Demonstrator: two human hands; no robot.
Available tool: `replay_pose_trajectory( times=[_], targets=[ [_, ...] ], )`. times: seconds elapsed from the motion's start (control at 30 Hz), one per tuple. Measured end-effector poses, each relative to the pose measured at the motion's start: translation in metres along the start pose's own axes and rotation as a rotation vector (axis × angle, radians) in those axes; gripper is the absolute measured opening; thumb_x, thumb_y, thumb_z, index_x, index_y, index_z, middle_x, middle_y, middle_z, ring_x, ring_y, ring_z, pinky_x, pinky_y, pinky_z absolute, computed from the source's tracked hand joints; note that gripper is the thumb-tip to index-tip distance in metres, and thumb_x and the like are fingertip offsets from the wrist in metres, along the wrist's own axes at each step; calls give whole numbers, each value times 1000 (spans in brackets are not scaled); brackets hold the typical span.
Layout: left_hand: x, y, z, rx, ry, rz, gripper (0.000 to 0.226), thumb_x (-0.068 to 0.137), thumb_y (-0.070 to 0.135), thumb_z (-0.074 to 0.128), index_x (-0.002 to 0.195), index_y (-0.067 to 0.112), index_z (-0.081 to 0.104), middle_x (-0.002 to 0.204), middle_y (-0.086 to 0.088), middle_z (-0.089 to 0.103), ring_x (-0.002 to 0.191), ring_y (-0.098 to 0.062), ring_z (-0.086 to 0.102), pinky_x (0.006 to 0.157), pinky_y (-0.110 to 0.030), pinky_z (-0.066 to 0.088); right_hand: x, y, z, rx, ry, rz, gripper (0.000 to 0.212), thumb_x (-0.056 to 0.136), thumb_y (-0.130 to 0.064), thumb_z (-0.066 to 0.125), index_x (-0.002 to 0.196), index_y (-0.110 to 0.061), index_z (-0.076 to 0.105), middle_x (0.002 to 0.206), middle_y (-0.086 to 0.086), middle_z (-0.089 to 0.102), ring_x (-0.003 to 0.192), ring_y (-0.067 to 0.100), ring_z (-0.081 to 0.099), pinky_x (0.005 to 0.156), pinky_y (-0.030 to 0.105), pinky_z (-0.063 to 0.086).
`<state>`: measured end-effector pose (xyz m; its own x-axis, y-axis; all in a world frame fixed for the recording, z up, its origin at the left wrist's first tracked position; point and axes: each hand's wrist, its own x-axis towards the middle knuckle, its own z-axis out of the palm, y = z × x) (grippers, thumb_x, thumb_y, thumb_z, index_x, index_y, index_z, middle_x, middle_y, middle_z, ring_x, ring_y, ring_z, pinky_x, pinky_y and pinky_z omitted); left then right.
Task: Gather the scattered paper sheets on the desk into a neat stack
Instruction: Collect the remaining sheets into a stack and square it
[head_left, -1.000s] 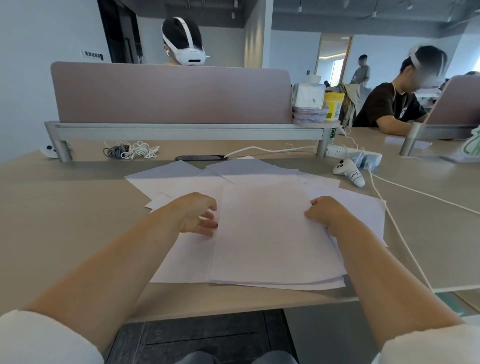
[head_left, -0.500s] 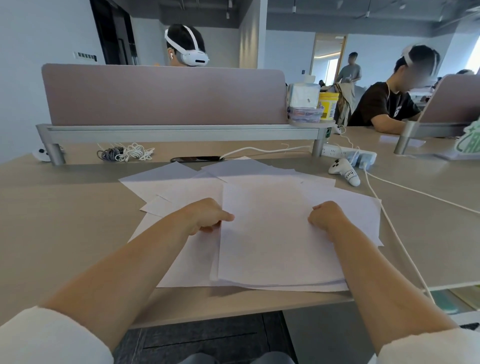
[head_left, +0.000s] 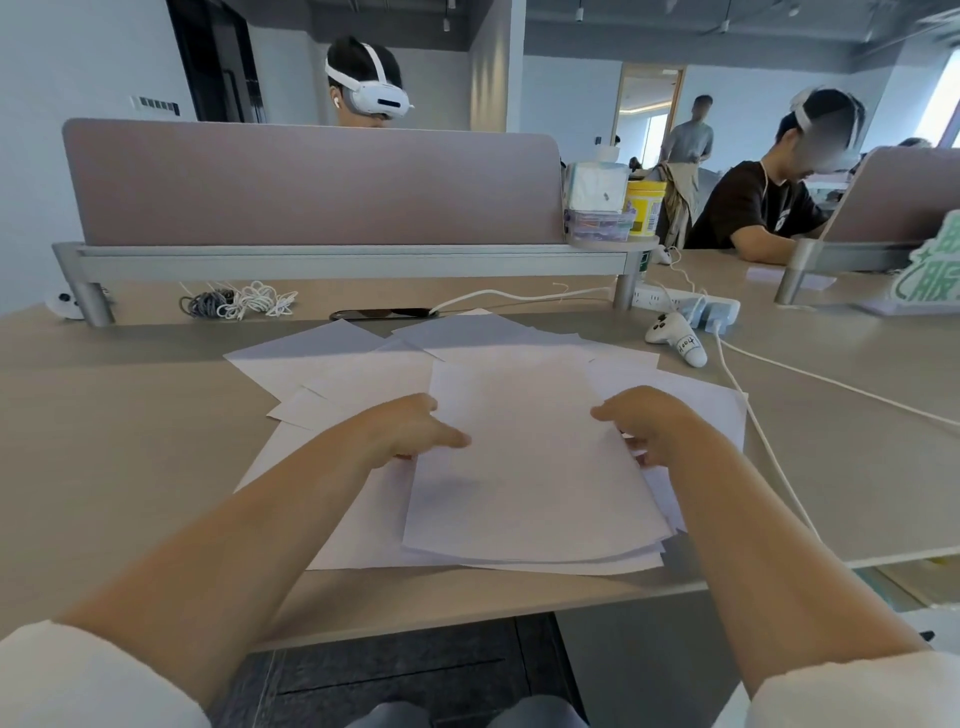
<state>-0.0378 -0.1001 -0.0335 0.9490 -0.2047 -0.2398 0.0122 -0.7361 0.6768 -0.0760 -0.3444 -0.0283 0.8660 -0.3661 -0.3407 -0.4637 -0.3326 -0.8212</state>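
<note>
Several white paper sheets lie fanned across the beige desk (head_left: 119, 447). The top sheet (head_left: 524, 467) lies roughly square to me over a loose pile whose near edges reach the desk's front edge. My left hand (head_left: 410, 428) pinches that sheet's left edge, thumb on top and fingers under it. My right hand (head_left: 649, 423) grips its right edge the same way, fingertips showing below the paper. More sheets (head_left: 311, 353) stick out at angles to the left and behind the pile.
A white controller (head_left: 675, 340) and a power strip (head_left: 685, 304) with white cables (head_left: 769, 447) lie to the right. Coiled cords (head_left: 239, 302) and a dark phone (head_left: 382, 314) sit under the partition (head_left: 311, 182). People sit behind and at the right.
Both hands have closed on the top sheet's side edges, the left thumb now on top of it. The sheet has lifted slightly and turned a little.
</note>
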Motion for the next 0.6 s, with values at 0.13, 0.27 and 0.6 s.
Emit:
replay_pose_trajectory(
  times=[0.13,0.27,0.6],
  targets=[
    [-3,1,9,302,-63,56,85,74,44,75,144,18,34,150,-2,33,135,-23,34,110,-34,31,-4,-1,-1,159,-30,0,34,92,-12,57,125,-4,51,125,19,53,100,32,56,95,43,47],
    [-2,4,14,452,-14,41,85,73,50,73,140,12,37,144,-8,37,131,-29,35,104,-35,33,-8,4,-1,125,-22,7,28,94,-15,55,120,-8,53,121,17,56,102,30,57,92,41,49],
    [-3,4,16,451,-7,45,88,78,47,70,144,6,28,146,-10,31,130,-27,39,101,-33,36,-37,3,-17,53,-135,56,22,94,-28,55,110,-13,54,97,7,57,94,25,54,76,44,43]
  ],
)
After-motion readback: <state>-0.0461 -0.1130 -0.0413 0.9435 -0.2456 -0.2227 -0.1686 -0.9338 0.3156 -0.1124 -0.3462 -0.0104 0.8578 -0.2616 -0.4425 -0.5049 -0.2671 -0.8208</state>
